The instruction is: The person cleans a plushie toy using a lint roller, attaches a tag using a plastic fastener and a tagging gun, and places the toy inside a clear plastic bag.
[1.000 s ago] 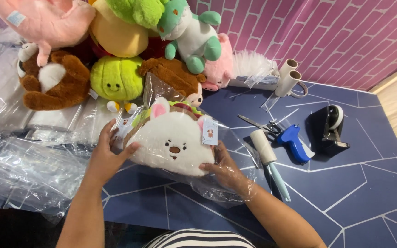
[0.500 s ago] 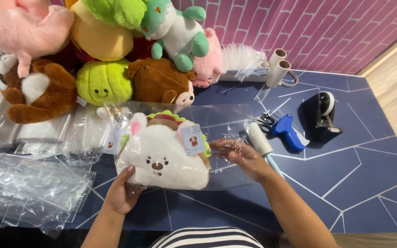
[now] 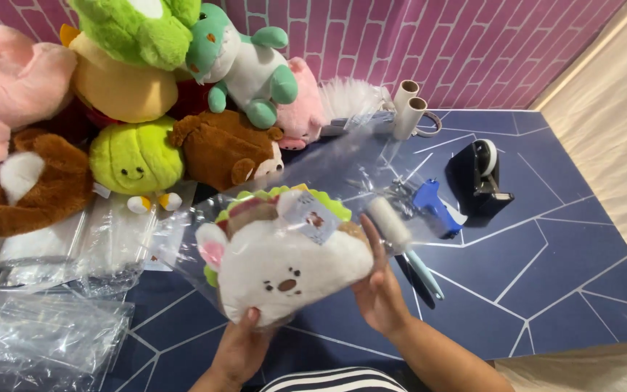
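The left hand (image 3: 237, 348) is gripping the bottom edge of a white taco-shaped plush (image 3: 284, 265) from below, thumb pressed on its front, while the right hand (image 3: 379, 287) is lying flat and open against its right side, so the toy is sitting tilted between both hands, just above the blue patterned table (image 3: 546, 283). A clear plastic bag (image 3: 357, 170) is wrapping loosely around the plush, and a lint roller (image 3: 400, 236) is lying just beside the right fingers, with a black tape dispenser (image 3: 484, 178) farther right and a heap of stuffed animals (image 3: 146, 109) behind.
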